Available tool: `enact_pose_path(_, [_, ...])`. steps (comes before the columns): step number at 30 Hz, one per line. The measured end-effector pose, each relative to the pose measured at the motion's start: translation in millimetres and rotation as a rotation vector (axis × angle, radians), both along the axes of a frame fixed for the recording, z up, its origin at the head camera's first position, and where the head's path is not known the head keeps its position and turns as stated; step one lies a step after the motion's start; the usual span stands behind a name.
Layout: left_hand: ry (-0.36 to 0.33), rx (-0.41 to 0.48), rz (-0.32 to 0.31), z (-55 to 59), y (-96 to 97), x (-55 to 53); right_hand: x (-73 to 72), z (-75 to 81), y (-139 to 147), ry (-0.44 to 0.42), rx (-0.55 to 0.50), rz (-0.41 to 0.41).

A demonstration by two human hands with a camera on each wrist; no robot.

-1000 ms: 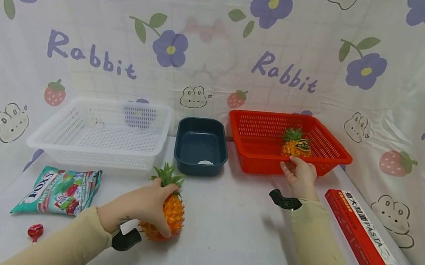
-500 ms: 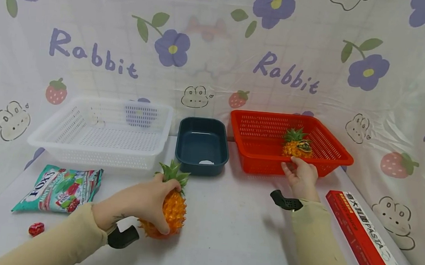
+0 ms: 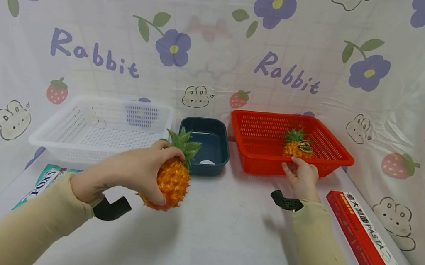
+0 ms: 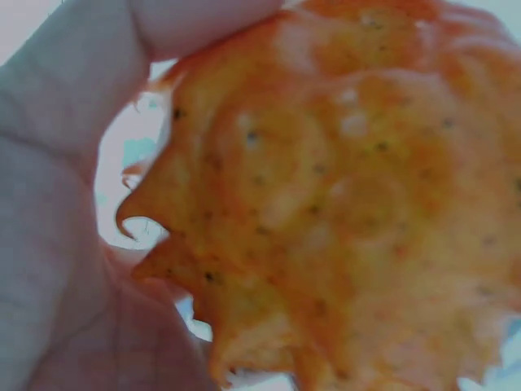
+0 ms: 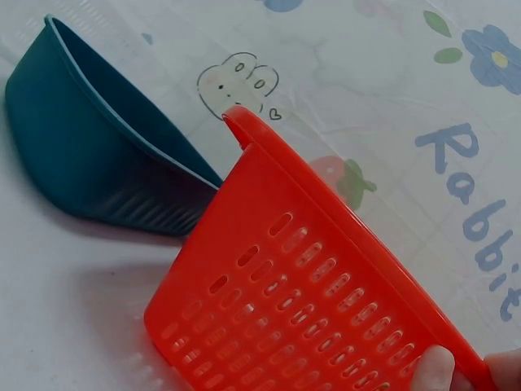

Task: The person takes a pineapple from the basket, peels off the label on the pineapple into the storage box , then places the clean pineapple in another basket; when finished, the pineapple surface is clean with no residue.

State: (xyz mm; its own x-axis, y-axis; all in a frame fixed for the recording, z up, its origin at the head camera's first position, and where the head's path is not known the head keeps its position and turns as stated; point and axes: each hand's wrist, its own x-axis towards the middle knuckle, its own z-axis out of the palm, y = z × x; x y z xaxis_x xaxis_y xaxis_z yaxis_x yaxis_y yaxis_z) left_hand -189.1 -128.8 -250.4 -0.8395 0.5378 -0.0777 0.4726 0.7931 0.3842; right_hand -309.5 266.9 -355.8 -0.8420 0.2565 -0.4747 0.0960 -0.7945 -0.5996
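In the head view my left hand (image 3: 134, 172) grips an orange toy pineapple (image 3: 174, 181) with a green leafy crown. It is held above the table, its shadow below it. The left wrist view is filled by the spiky pineapple (image 4: 342, 195), with my thumb and fingers around its side. My right hand (image 3: 300, 177) pinches the front rim of a red perforated basket (image 3: 258, 163); fingertips (image 5: 435, 371) show at the basket's rim in the right wrist view. Inside that basket lies a second pineapple (image 3: 296, 148), near the front wall.
A white perforated basket (image 3: 94, 154) stands at the back left, and a dark blue tub (image 3: 203, 169) between the baskets. A teal FOX'S candy bag (image 3: 41, 183) is partly hidden by my left sleeve. At the right edge lies a long red pasta box (image 3: 369, 240).
My left hand has raised the pineapple off the table, upward and toward the dark blue tub. The left sleeve now covers the small red wrapped candy and much of the bag. My right hand stays put.
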Motion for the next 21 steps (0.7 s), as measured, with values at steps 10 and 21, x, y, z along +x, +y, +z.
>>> enact_pose_path(10, [0.057, -0.01, 0.058, 38.8, -33.6, -59.2, -0.4, 0.2, -0.8, -0.005, 0.013, -0.01])
enact_pose_path(21, [0.05, -0.174, 0.148, 31.0, -71.3, -124.3, 0.2, -1.7, -1.3, 0.011, 0.015, -0.014])
